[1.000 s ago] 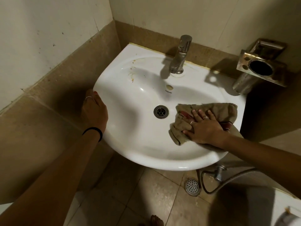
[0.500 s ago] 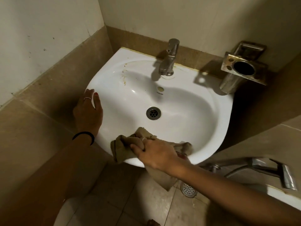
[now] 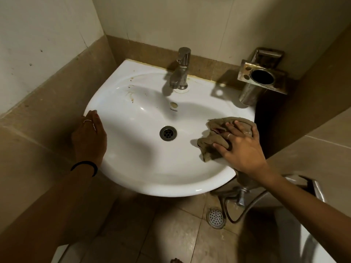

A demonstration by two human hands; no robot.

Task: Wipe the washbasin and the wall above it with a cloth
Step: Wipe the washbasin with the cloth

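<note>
A brown cloth is being pressed flat by the right hand against the right inner slope of the white washbasin, right of the drain. The basin's left rim is being touched by the left hand. Brown stains are showing upper left of the bowl, near the tap.

We see a white washbasin, oval-bowled and fixed in the corner, with brownish stains on its inner left slope near the back. A crumpled tan cloth lies on the bowl's right side, its lower end apparently trailing over the rim. The wall above is pale, faintly marked.
</note>
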